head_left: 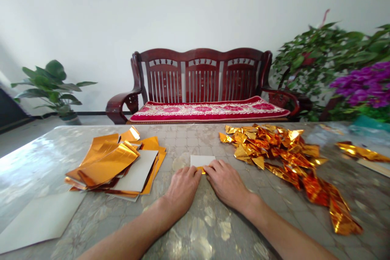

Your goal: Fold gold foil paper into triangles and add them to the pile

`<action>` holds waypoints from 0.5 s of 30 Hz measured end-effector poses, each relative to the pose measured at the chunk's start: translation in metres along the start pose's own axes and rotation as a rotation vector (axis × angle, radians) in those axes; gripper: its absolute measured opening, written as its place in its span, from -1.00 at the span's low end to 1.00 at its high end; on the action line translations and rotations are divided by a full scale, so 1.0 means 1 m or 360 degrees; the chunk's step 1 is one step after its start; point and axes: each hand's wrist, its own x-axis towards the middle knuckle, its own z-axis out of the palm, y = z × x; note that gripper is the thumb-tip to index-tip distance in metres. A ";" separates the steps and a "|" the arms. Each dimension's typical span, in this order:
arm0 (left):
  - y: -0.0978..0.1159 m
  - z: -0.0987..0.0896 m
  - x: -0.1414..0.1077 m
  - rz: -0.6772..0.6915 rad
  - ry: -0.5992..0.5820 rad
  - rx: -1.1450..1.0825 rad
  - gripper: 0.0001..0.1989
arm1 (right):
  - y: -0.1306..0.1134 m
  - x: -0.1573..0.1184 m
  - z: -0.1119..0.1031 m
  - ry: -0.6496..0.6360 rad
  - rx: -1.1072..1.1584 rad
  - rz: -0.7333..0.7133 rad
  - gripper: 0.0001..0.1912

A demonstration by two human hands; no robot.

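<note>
A small sheet of foil paper lies on the table between my hands, its pale side up and a gold strip showing at its near edge. My left hand presses the left end of that edge, fingers curled together. At the right end, my right hand has its fingers bent together on the same edge. Left of them is a loose stack of gold foil sheets, some with the pale side up. On the right lies a heap of folded gold foil pieces.
The patterned table spans the foreground. A pale sheet lies at its left edge. Clear plastic and another gold piece are at the far right. Behind stand a wooden bench and plants.
</note>
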 end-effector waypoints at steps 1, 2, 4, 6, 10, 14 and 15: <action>0.000 0.000 0.000 0.0001 0.0002 0.0004 -0.76 | 0.000 0.000 0.000 -0.0002 0.0005 0.0003 -0.80; 0.000 0.000 0.000 0.0002 0.0003 0.0008 -0.77 | 0.001 0.001 0.000 -0.0003 0.0009 0.0005 -0.80; 0.000 0.000 0.001 0.0012 -0.0002 0.0015 -0.78 | 0.001 0.001 0.000 0.0000 0.0017 0.0009 -0.81; -0.001 -0.001 0.002 0.0028 -0.0014 0.0023 -0.78 | 0.001 0.001 0.001 0.0008 0.0023 0.0014 -0.81; -0.001 -0.001 0.002 0.0068 -0.0040 0.0035 -0.79 | 0.001 0.001 0.002 0.0019 0.0027 0.0014 -0.81; -0.001 -0.001 0.002 0.0074 -0.0033 0.0046 -0.80 | 0.002 0.001 0.003 0.0035 0.0020 0.0005 -0.81; -0.001 -0.001 0.002 0.0070 -0.0032 0.0048 -0.80 | 0.002 0.000 0.004 0.0041 0.0017 0.0004 -0.82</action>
